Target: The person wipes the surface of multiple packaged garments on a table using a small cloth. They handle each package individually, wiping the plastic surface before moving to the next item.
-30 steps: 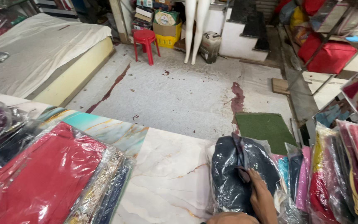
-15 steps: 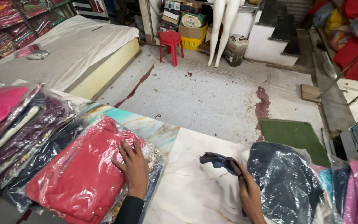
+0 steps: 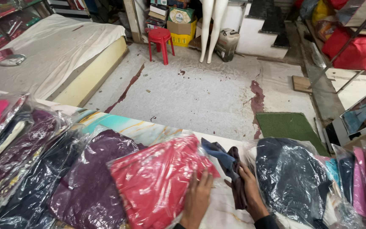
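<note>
Left hand (image 3: 198, 199) flat, fingers spread, on red bagged garment (image 3: 159, 180) lying mid-tabletop (image 3: 149, 129) beside purple bagged garment (image 3: 92, 182); right hand (image 3: 250, 193), fingers closed around loose dark cloth (image 3: 229, 165) just beside it; dark bagged bundle (image 3: 291, 178) at right untouched, sorting seemingly midway.

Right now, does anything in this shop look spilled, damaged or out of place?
Yes. The floor carries dark red stains, one streak near the platform and one beside the green mat, like an old spill. On the counter, the right hand holds a loose dark cloth, unbagged among bagged garments.
</note>
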